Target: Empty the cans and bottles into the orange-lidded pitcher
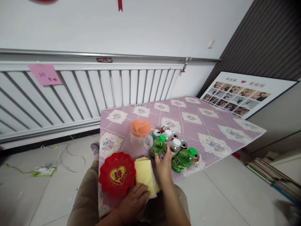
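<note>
My left hand lies on the near edge of a folded yellow cloth, its fingers slightly bent. My right hand is at a green-capped plastic bottle, thumb at the front and fingers along the right side; the far fingertips are partly hidden. That bottle stands upright on the table. Left of it is a clear pitcher with an orange lid. A red scalloped bowl sits beside the cloth. Right of my right hand stands another green-capped bottle.
Behind the bottles stand several drink cans and white-capped containers. A purple flowered tablecloth covers the table. A white radiator runs along the wall. A photo board leans at the right; books are stacked below.
</note>
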`<state>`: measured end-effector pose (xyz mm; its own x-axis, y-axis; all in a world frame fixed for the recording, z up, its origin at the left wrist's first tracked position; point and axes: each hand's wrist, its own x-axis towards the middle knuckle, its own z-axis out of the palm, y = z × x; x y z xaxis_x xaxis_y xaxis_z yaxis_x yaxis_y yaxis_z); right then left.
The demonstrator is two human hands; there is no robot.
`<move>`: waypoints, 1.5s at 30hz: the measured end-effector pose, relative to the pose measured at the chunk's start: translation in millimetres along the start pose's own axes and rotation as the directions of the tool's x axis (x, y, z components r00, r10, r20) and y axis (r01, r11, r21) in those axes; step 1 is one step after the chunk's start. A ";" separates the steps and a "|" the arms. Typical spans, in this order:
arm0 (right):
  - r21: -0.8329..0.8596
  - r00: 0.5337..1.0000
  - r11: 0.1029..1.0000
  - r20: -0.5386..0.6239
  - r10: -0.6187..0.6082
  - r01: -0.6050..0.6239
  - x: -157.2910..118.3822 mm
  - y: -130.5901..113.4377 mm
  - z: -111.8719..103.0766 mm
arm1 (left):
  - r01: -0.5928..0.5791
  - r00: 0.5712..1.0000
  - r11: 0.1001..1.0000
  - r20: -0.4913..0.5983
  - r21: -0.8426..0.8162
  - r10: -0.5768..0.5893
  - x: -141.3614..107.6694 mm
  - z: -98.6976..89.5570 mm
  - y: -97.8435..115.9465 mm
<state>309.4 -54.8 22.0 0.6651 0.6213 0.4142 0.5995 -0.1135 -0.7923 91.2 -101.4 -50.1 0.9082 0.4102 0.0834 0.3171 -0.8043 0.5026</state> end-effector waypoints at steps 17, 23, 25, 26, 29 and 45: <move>-0.064 0.986 0.997 0.161 0.040 -0.030 -24.4 49.2 18.3 | -0.059 0.998 0.995 -0.006 0.085 0.060 1.6 -3.3 0.9; -0.063 0.988 0.998 0.149 0.040 -0.031 -24.0 54.9 19.1 | -0.062 0.998 0.994 -0.025 0.085 0.065 0.4 -1.0 0.3; -0.055 0.989 0.998 0.145 0.036 -0.028 -25.1 55.3 17.7 | -0.057 0.998 0.995 -0.033 0.081 0.060 0.5 -0.9 0.5; -0.049 0.989 0.998 0.142 0.033 -0.027 -25.8 55.2 16.6 | -0.055 0.998 0.995 -0.035 0.080 0.058 0.6 -1.3 0.7; -0.026 0.992 0.999 0.123 0.034 -0.031 -28.4 52.4 12.1 | -0.063 0.997 0.995 -0.028 0.082 0.065 1.6 -4.4 1.6; 0.036 0.984 0.988 0.095 -0.152 0.150 10.5 -29.1 12.4 | -0.053 0.997 0.998 -0.059 0.024 0.054 1.4 3.0 -4.3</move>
<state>293.5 -35.3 43.9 0.5209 0.7018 0.4858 0.6756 0.0089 -0.7372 92.0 -98.7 -54.7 0.9065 0.3904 0.1608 0.2752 -0.8351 0.4763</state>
